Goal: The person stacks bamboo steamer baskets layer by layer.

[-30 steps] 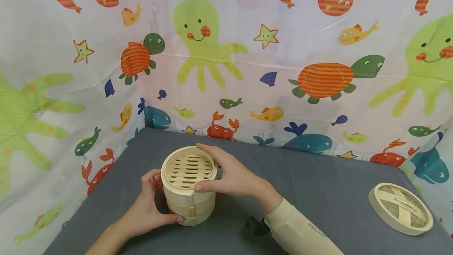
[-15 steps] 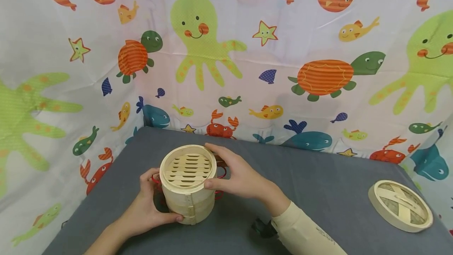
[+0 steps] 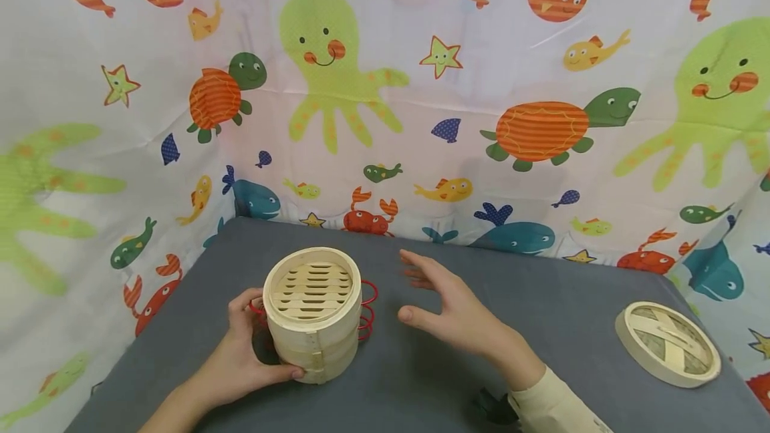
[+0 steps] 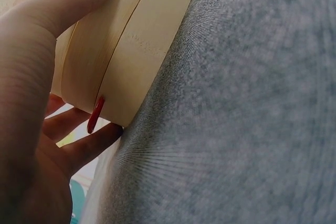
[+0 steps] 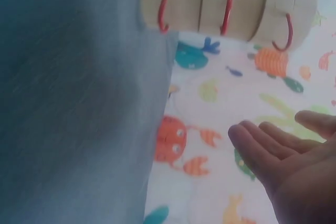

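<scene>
As the basket (image 3: pixel 301 341) may need steadying, the left hand (image 3: pixel 242 350) clasps it. The right hand (image 3: pixel 454 307), fingers spread, hangs nearby

**Three viewpoints, two turned sideways**

The surface (image 3: pixel 559 306) is viewed forward and downward from the head, farthest off. The steamer stack (image 3: pixel 315 333) is seen tipped sideways, closely from the left wrist, less so from the right. It is shared by all three; the printed cloth (image 3: pixel 385 105) is broadly caught by head and right wrist.
</scene>
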Action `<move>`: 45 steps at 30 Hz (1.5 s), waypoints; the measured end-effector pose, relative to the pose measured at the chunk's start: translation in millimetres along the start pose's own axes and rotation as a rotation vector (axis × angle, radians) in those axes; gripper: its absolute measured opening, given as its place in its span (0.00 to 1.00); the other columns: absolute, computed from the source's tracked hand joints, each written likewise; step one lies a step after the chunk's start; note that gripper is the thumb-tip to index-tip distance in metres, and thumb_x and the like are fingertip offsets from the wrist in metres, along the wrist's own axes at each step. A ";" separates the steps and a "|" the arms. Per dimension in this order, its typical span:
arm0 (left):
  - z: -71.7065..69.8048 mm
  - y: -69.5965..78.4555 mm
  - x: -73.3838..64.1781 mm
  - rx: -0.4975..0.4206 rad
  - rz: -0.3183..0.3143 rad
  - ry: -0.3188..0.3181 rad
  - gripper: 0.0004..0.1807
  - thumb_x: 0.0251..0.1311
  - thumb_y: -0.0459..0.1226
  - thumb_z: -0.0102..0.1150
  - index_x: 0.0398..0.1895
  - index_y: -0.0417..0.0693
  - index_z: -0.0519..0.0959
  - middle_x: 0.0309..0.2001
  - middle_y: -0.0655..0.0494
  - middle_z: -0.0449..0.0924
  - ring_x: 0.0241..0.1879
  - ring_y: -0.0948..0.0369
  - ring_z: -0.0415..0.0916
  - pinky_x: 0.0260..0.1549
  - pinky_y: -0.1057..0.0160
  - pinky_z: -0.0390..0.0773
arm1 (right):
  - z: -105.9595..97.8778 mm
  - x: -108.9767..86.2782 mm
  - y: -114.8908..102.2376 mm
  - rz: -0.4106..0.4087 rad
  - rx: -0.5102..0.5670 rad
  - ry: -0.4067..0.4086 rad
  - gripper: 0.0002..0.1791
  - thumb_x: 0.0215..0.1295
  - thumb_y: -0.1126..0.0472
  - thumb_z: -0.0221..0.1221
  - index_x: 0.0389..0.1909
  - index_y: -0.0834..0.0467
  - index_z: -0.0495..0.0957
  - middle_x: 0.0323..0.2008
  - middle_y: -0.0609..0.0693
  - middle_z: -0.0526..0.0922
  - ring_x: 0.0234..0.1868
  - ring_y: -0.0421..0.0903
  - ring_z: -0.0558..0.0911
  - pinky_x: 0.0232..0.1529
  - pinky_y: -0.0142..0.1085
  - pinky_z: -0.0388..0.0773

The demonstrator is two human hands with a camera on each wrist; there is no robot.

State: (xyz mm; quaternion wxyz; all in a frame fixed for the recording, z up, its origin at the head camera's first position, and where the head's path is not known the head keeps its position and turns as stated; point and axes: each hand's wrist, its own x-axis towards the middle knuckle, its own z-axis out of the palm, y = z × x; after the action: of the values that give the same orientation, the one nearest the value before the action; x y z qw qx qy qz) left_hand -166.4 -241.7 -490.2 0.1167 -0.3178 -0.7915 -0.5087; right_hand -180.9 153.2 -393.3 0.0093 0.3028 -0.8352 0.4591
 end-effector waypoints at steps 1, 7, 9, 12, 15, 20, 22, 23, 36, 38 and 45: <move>1.5 -0.7 0.2 -0.005 0.001 0.001 0.76 0.38 0.38 0.96 0.81 0.39 0.43 0.65 0.54 0.69 0.55 0.58 0.79 0.55 0.64 0.77 | -4.2 -5.9 1.6 0.014 -0.025 0.014 0.45 0.75 0.45 0.70 0.87 0.44 0.61 0.80 0.44 0.69 0.73 0.50 0.78 0.69 0.55 0.77; 8.9 -5.4 5.1 -0.025 0.004 -0.007 0.76 0.40 0.39 0.95 0.81 0.40 0.43 0.66 0.53 0.68 0.58 0.57 0.78 0.56 0.62 0.78 | -34.2 -43.5 13.3 0.111 -0.197 0.134 0.43 0.76 0.48 0.70 0.85 0.50 0.63 0.78 0.49 0.71 0.72 0.56 0.79 0.66 0.59 0.78; 8.4 -6.0 9.7 -0.022 0.008 -0.010 0.76 0.39 0.39 0.96 0.81 0.40 0.43 0.66 0.53 0.69 0.59 0.57 0.77 0.56 0.61 0.77 | -43.7 -55.3 17.9 0.157 -0.244 0.183 0.42 0.76 0.48 0.70 0.84 0.53 0.64 0.78 0.52 0.72 0.72 0.59 0.78 0.66 0.61 0.77; 5.7 -5.7 17.7 -0.017 0.015 -0.018 0.76 0.38 0.39 0.96 0.81 0.40 0.44 0.66 0.54 0.69 0.59 0.57 0.77 0.56 0.61 0.77 | -57.6 -71.8 23.5 0.254 -0.303 0.247 0.43 0.76 0.45 0.69 0.84 0.57 0.64 0.78 0.59 0.71 0.71 0.64 0.78 0.65 0.66 0.76; 3.3 -6.0 23.0 -0.008 0.008 -0.031 0.76 0.38 0.40 0.96 0.82 0.41 0.44 0.67 0.55 0.68 0.61 0.58 0.76 0.56 0.60 0.77 | -73.2 -87.3 30.2 0.362 -0.372 0.289 0.47 0.76 0.40 0.68 0.84 0.59 0.63 0.78 0.64 0.70 0.71 0.68 0.76 0.63 0.70 0.75; 2.7 -7.8 28.3 -0.005 0.003 -0.039 0.76 0.39 0.40 0.96 0.82 0.42 0.43 0.68 0.53 0.67 0.64 0.59 0.74 0.58 0.60 0.77 | -98.6 -114.6 43.5 0.449 -0.438 0.372 0.47 0.76 0.41 0.68 0.83 0.63 0.63 0.76 0.71 0.68 0.68 0.76 0.75 0.60 0.75 0.73; 2.9 -9.1 27.9 -0.004 -0.003 -0.036 0.76 0.39 0.40 0.96 0.82 0.42 0.43 0.68 0.53 0.67 0.63 0.59 0.74 0.58 0.61 0.76 | -106.7 -124.7 48.6 0.485 -0.441 0.399 0.47 0.76 0.41 0.68 0.83 0.65 0.62 0.76 0.73 0.67 0.66 0.78 0.75 0.59 0.75 0.73; 3.0 -9.7 27.1 -0.003 -0.008 -0.036 0.76 0.39 0.40 0.96 0.82 0.42 0.43 0.67 0.53 0.67 0.63 0.59 0.74 0.58 0.61 0.76 | -110.7 -129.6 50.5 0.509 -0.442 0.406 0.48 0.77 0.41 0.67 0.83 0.65 0.62 0.76 0.74 0.67 0.66 0.79 0.75 0.59 0.76 0.73; -2.3 -10.0 16.0 0.013 -0.017 -0.031 0.76 0.40 0.41 0.96 0.82 0.41 0.43 0.67 0.54 0.65 0.61 0.60 0.75 0.58 0.63 0.76 | -152.8 -167.4 70.8 0.735 -0.627 0.441 0.49 0.81 0.36 0.59 0.76 0.77 0.62 0.70 0.84 0.64 0.69 0.83 0.63 0.59 0.81 0.63; -2.3 -9.9 19.2 0.015 -0.003 -0.029 0.76 0.39 0.41 0.96 0.81 0.40 0.42 0.67 0.53 0.67 0.61 0.60 0.76 0.58 0.63 0.76 | -159.1 -175.2 73.8 0.762 -0.674 0.459 0.50 0.80 0.35 0.59 0.75 0.78 0.62 0.68 0.85 0.63 0.68 0.84 0.62 0.60 0.81 0.62; 4.8 -11.9 40.4 -0.019 0.003 -0.034 0.77 0.39 0.38 0.95 0.82 0.44 0.41 0.69 0.51 0.69 0.63 0.57 0.77 0.60 0.61 0.76 | -188.9 -210.8 90.9 0.984 -0.719 0.486 0.61 0.74 0.31 0.60 0.79 0.79 0.50 0.68 0.90 0.53 0.70 0.86 0.56 0.62 0.79 0.63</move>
State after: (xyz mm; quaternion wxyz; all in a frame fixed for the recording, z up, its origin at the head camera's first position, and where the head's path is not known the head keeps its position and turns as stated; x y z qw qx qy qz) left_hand -204.2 -225.2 -480.6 0.1009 -0.3288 -0.7881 -0.5105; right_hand -105.2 439.9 -415.2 0.0871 -0.2490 -0.9517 0.1572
